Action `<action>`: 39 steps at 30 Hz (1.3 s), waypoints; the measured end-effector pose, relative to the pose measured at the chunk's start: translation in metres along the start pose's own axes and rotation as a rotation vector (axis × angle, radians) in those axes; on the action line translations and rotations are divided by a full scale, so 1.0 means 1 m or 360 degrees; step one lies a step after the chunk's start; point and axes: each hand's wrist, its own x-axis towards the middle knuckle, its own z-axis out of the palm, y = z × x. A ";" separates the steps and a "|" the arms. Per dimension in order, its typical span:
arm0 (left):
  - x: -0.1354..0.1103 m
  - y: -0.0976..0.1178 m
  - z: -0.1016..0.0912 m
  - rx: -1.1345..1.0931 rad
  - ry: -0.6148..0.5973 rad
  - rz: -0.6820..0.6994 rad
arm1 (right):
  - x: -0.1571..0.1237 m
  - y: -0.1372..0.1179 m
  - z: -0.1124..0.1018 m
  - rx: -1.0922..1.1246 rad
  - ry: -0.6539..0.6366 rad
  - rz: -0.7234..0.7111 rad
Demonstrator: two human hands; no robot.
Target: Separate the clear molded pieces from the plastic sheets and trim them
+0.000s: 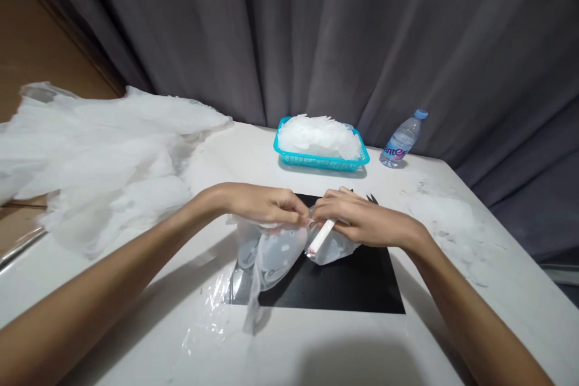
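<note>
Over a black mat [344,286], my left hand [271,205] pinches the edge of a translucent plastic bag [275,256] between thumb and fingers. Pale rounded items with small dark and white marks show through it. Close beside, my right hand [362,217] has its fingers closed on the clear plastic at the bag's right side. From under those fingers sticks out a narrow white strip [322,237] in clear wrap, with a red mark at its lower end. The fingertips of both hands nearly meet, and part of the bag is hidden behind them.
A turquoise basket [323,163] piled with white thin sheets stands at the back. To its right is a water bottle [401,142]. A large heap of white plastic bags [113,151] lies at the left. Clear film [203,319] lies near the front; a grey curtain [312,36] hangs behind.
</note>
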 end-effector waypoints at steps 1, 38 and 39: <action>-0.001 0.000 -0.001 -0.0011 0.0008 -0.0018 | 0.000 -0.001 0.000 -0.0012 0.0016 0.0012; 0.004 0.018 0.024 0.0711 0.0535 0.0017 | -0.012 -0.005 -0.013 0.0053 -0.0005 0.0199; 0.004 0.020 0.025 0.0770 0.0546 0.0005 | -0.010 -0.004 -0.012 0.0035 0.0001 0.0171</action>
